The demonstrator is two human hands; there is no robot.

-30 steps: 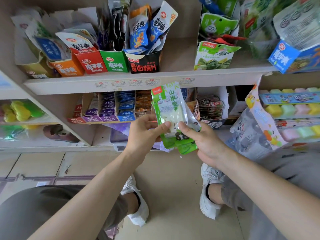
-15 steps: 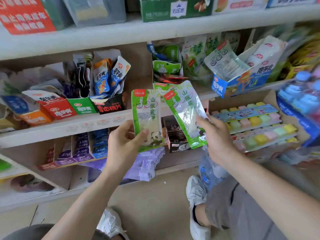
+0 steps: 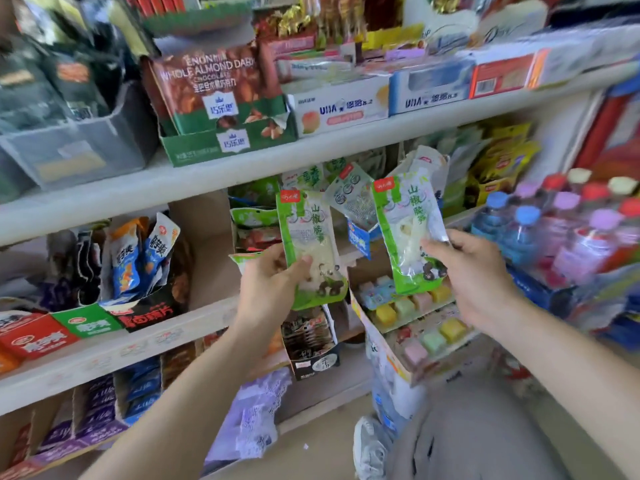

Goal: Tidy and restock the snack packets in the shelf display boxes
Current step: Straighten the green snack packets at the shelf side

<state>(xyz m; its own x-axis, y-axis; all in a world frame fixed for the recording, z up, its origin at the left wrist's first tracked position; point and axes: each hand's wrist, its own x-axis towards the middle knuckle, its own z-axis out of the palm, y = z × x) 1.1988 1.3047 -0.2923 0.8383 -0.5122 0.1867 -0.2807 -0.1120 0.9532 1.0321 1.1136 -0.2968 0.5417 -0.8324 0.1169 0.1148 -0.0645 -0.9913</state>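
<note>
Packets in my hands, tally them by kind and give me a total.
Green-and-white panda packets: 2, with one held in the left hand and one in the right hand.
Other kinds in the hands: 0
Total: 2

The left packet [image 3: 308, 237] and right packet [image 3: 405, 230] are green-and-white with red corner labels.

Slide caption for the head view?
Left hand grips one green packet, right hand grips a second green packet, before snack shelves.
</note>
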